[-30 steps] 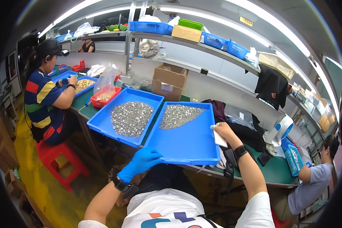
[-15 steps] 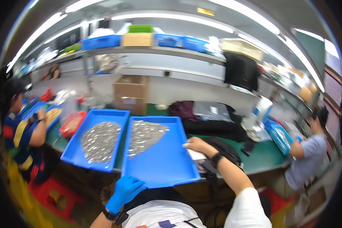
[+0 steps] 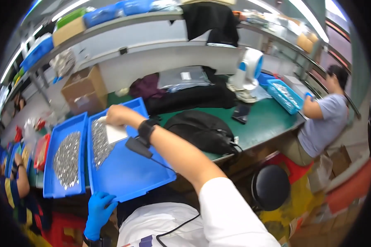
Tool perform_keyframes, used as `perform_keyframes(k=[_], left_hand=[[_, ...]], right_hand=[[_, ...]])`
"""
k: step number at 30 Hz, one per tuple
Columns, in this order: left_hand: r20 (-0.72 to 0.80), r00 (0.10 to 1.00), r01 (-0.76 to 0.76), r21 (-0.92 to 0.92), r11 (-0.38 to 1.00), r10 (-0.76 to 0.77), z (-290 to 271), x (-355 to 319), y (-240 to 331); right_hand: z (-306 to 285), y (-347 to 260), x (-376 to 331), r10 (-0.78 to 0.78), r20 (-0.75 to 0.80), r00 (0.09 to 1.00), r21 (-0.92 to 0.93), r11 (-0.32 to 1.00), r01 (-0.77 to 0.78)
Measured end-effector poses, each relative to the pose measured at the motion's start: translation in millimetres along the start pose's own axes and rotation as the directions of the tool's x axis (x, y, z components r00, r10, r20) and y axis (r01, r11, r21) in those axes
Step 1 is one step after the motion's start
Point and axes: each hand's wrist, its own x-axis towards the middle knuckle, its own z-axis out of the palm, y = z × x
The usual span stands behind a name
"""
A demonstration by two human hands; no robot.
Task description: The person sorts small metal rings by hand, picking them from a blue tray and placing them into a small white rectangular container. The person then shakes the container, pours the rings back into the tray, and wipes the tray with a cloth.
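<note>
My right hand (image 3: 118,115) reaches across a blue tray (image 3: 132,175), closed around a flat white card-like piece (image 3: 116,132). The piece stands against a pile of small shiny metal parts (image 3: 99,142) on the tray's left side. My left hand (image 3: 99,208), in a blue glove, is at the tray's near-left corner with its fingers bent over the rim. Part of its grip is hidden. A second blue tray (image 3: 46,177) lies just to the left, bearing another heap of small metal parts (image 3: 66,158).
A black backpack (image 3: 200,129) lies right of the tray on the green table (image 3: 259,133), near a phone (image 3: 240,114) and white fan (image 3: 248,70). A cardboard box (image 3: 84,90) stands behind. Co-workers sit at both sides; a black stool (image 3: 270,187) is at right.
My right hand has moved left from the tray's right rim to the metal pile, carrying the white piece. The view has turned right. My left hand stays at the tray's near-left corner.
</note>
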Motion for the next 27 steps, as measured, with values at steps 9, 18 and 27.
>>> perform_keyframes(k=[9, 18, 27], left_hand=[[0.418, 0.893, 0.351, -0.414, 0.84, -0.167, -67, 25, 9], [-0.074, 0.997, -0.076, -0.993, -0.09, -0.03, -121, 137, 28], [0.313, 0.855, -0.012, -0.785, -0.62, -0.413, -10, 226, -48]], right_hand=[[56, 26, 19, -0.08, 0.139, 0.987, 0.06, 0.996, 0.072], [31, 77, -21, 0.005, 0.058, 0.998, 0.532, 0.846, -0.035], [-10, 64, -39, 0.165, 0.004, 0.986, 0.853, 0.515, -0.09]])
